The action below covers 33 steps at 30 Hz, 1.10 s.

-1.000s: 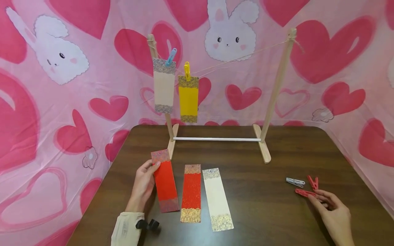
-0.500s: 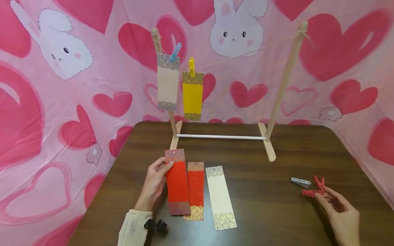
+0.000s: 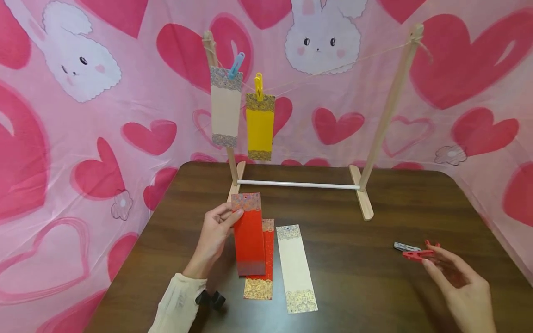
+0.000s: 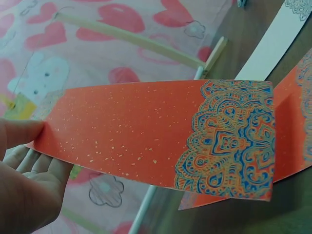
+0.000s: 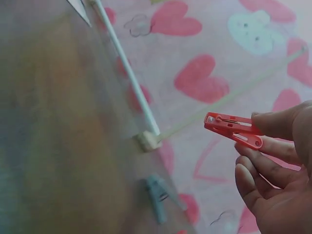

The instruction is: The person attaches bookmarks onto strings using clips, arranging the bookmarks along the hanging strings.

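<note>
My left hand (image 3: 214,233) pinches a red bookmark (image 3: 250,240) between thumb and fingers near its upper end. Patterned bands cross both its ends, and gold flecks show on it in the left wrist view. It overlaps another red bookmark (image 3: 259,289) with gold lace ends on the table. Beside that lies a cream bookmark (image 3: 296,268). At the right, my right hand (image 3: 466,286) pinches a red clothespin (image 5: 231,129) by its handle ends, its nose pointing away from the fingers. A grey clothespin (image 3: 401,246) and a second red clothespin (image 3: 433,243), partly hidden, lie close by.
A wooden stand (image 3: 391,111) with a white crossbar (image 3: 297,184) holds a sagging string. On the string hang a cream bookmark (image 3: 226,108) under a blue clothespin (image 3: 236,65) and a yellow bookmark (image 3: 260,129) under a yellow clothespin (image 3: 259,87).
My left hand has carried the red bookmark up and to the right, over the other red one. My right hand has lifted the red clothespin off the table.
</note>
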Available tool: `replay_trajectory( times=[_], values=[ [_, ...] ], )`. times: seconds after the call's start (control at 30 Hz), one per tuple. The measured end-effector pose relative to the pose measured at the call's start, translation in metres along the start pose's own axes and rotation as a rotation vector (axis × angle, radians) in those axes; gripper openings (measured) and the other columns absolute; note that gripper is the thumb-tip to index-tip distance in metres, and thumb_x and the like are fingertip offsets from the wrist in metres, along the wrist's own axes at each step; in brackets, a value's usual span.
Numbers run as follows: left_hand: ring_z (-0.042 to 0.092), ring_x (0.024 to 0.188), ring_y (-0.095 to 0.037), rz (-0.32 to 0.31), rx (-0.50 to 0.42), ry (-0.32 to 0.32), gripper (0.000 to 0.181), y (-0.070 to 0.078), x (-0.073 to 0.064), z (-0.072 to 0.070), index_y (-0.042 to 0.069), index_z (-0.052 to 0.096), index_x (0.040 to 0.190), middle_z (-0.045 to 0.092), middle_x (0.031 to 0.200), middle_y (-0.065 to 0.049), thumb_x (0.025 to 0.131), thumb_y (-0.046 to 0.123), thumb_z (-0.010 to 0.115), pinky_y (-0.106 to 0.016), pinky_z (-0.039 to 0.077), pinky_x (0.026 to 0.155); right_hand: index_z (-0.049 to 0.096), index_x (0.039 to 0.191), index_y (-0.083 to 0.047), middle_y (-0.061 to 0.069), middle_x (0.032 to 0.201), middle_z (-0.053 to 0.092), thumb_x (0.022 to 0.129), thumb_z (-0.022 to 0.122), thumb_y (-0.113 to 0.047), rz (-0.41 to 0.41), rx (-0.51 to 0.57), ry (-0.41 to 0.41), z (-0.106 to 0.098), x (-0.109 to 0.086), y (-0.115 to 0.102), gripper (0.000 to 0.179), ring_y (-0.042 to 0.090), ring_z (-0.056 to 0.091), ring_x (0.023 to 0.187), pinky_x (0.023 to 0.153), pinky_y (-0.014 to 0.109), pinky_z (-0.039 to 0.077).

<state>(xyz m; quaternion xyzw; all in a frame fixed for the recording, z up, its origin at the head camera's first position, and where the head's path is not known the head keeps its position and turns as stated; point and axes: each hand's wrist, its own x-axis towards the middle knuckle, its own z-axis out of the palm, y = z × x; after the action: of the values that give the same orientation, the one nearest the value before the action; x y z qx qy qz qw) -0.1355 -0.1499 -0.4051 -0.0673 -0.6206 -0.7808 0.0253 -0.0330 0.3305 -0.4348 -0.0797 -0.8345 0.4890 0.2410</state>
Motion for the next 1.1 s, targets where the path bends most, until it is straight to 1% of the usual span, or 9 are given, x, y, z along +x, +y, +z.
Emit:
replay_trajectory(
  times=[0.1,0.2,0.27,0.4,0.57,0.67,0.83,1.0,1.1],
  values=[
    [0.070,0.069,-0.017,0.013,0.029,-0.003,0.025,0.004,0.005,0.003,-0.015,0.060,0.109,0.074,0.081,-0.005,0.094,0.004,0.067,-0.036,0.060,0.065,0.064,0.127,0.002,-0.010,0.106,0.072,0.083,0.073,0.011,-0.027,-0.010,-0.010,-0.002,0.006,-0.016,0.047,-0.001,0.063,0.088,0.079,0.006,0.047],
    [0.069,0.069,-0.016,0.034,0.072,-0.007,0.025,0.007,0.008,0.004,-0.016,0.061,0.109,0.073,0.079,-0.004,0.094,0.003,0.067,-0.034,0.060,0.067,0.065,0.126,0.002,-0.005,0.102,0.073,0.081,0.074,0.013,-0.035,0.016,-0.005,0.000,0.009,-0.026,0.047,0.003,0.063,0.085,0.075,0.008,0.049],
    [0.067,0.067,-0.015,0.041,0.100,-0.004,0.023,0.009,0.009,0.005,-0.016,0.062,0.107,0.072,0.076,-0.004,0.094,0.003,0.067,-0.031,0.059,0.066,0.066,0.125,0.002,-0.003,0.101,0.073,0.080,0.074,0.013,-0.049,0.014,-0.012,0.000,0.011,-0.029,0.046,0.005,0.063,0.084,0.075,0.009,0.049],
    [0.066,0.068,-0.014,0.046,0.130,-0.009,0.022,0.014,0.014,0.008,-0.013,0.063,0.106,0.072,0.076,-0.003,0.093,0.004,0.068,-0.031,0.059,0.067,0.065,0.124,0.005,0.004,0.105,0.074,0.079,0.074,0.017,-0.111,0.024,-0.053,0.000,0.016,-0.033,0.047,0.006,0.063,0.088,0.077,0.011,0.049],
    [0.070,0.072,-0.016,0.048,0.131,-0.031,0.024,0.020,0.022,0.013,-0.012,0.064,0.110,0.074,0.082,-0.003,0.094,0.006,0.068,-0.035,0.060,0.071,0.065,0.126,0.003,0.005,0.105,0.073,0.080,0.074,0.015,-0.157,-0.016,-0.096,-0.003,0.024,-0.043,0.048,0.004,0.064,0.087,0.076,0.011,0.049],
    [0.070,0.074,-0.017,0.056,0.136,-0.042,0.024,0.023,0.025,0.016,-0.011,0.064,0.111,0.075,0.083,-0.003,0.094,0.005,0.068,-0.035,0.060,0.072,0.064,0.128,0.001,0.001,0.102,0.073,0.080,0.074,0.015,-0.210,-0.042,-0.120,-0.005,0.032,-0.052,0.051,0.002,0.065,0.083,0.070,0.011,0.050],
    [0.070,0.074,-0.017,0.093,0.128,-0.053,0.022,0.029,0.032,0.021,-0.013,0.064,0.109,0.074,0.085,-0.005,0.093,0.002,0.067,-0.034,0.060,0.072,0.065,0.128,-0.002,-0.006,0.098,0.071,0.076,0.076,0.017,-0.316,-0.031,-0.120,-0.002,0.048,-0.068,0.056,0.001,0.064,0.082,0.072,0.009,0.047],
    [0.069,0.073,-0.016,0.110,0.148,-0.058,0.020,0.035,0.040,0.027,-0.011,0.065,0.107,0.074,0.085,-0.004,0.093,0.003,0.068,-0.032,0.060,0.071,0.066,0.123,0.003,-0.002,0.106,0.070,0.072,0.077,0.021,-0.425,0.011,-0.141,0.003,0.063,-0.083,0.055,0.001,0.065,0.088,0.070,0.008,0.046],
    [0.070,0.075,-0.017,0.114,0.173,-0.071,0.019,0.040,0.046,0.032,-0.007,0.066,0.106,0.074,0.087,-0.005,0.093,0.006,0.069,-0.034,0.060,0.073,0.067,0.119,0.006,0.006,0.109,0.068,0.069,0.076,0.023,-0.519,0.032,-0.158,0.006,0.072,-0.095,0.054,0.004,0.064,0.092,0.079,0.008,0.047]
  ],
)
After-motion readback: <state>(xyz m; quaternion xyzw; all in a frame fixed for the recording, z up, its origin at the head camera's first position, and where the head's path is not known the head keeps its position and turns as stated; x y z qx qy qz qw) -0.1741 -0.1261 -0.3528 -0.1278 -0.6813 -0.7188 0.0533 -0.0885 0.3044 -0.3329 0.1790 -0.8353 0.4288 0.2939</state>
